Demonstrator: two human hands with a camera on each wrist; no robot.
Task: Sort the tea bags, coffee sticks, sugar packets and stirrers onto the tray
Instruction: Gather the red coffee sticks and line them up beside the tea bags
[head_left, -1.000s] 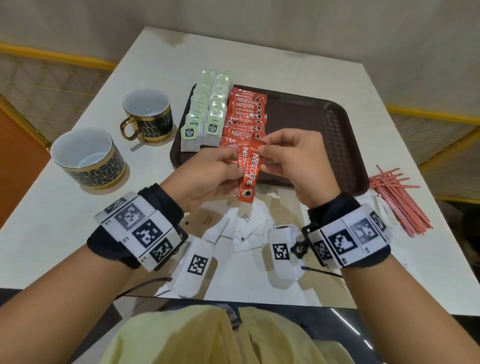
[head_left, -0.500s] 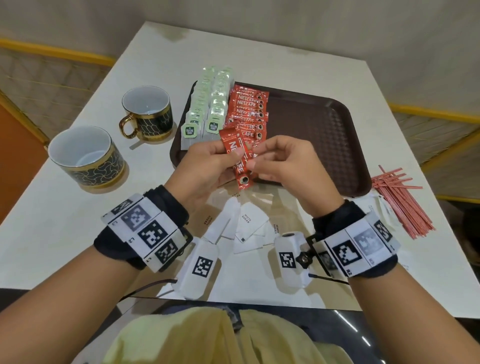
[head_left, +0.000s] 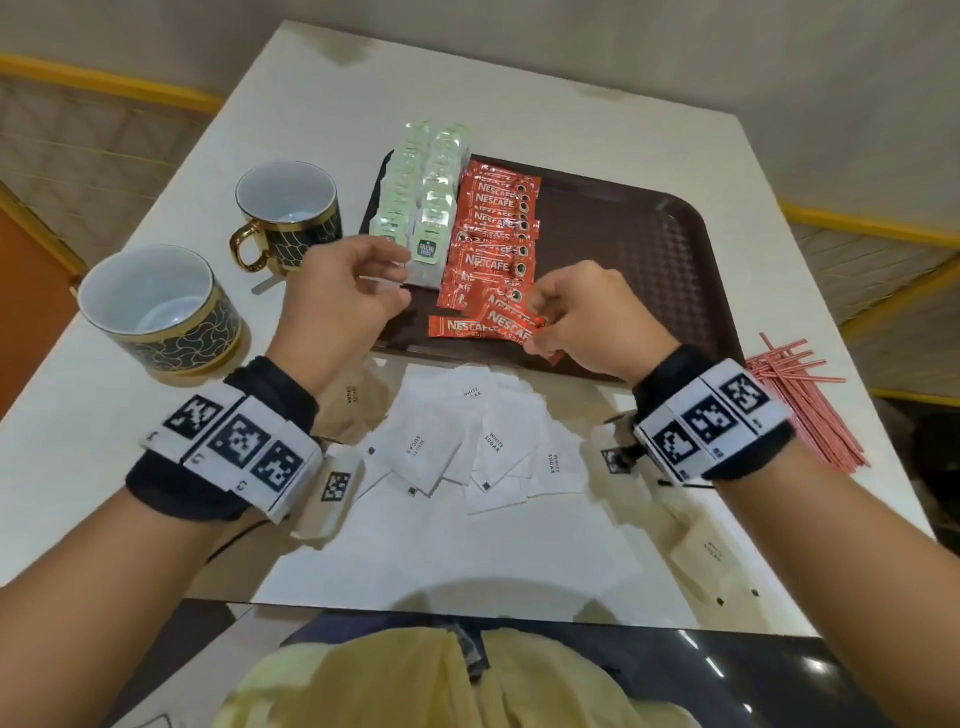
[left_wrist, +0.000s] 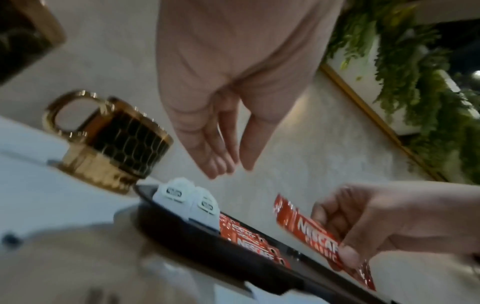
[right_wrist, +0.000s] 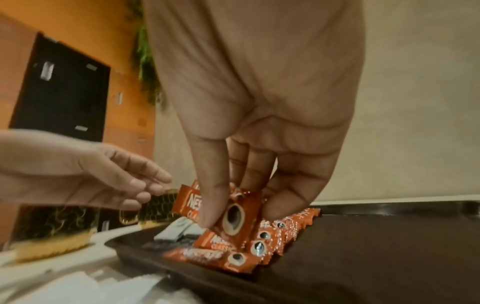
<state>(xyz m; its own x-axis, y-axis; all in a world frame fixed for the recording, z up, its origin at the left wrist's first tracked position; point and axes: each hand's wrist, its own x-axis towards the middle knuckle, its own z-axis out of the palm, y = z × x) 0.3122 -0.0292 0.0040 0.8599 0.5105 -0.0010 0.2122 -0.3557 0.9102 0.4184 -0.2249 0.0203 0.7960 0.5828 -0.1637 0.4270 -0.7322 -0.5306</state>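
My right hand (head_left: 540, 322) pinches a red coffee stick (head_left: 506, 319) by its end, low over the near end of the coffee stick row (head_left: 493, 228) on the brown tray (head_left: 623, 249). The right wrist view shows thumb and fingers on that coffee stick (right_wrist: 233, 220). My left hand (head_left: 397, 278) hovers with relaxed fingers and holds nothing, by the near end of the two tea bag columns (head_left: 426, 202). One stick (head_left: 462, 327) lies crosswise at the tray's front. White sugar packets (head_left: 467, 441) are strewn on the table before the tray. Red stirrers (head_left: 800, 410) lie to the tray's right.
Two black-and-gold mugs (head_left: 288, 213) (head_left: 156, 306) stand left of the tray. Brown sugar packets (head_left: 353, 400) (head_left: 706, 545) lie among the white ones. The tray's right half is bare. The table's front edge is close to my body.
Both hands held the coffee stick together above the tray's front. My left hand has let go and drawn left; my right hand has lowered the stick to the row's near end.
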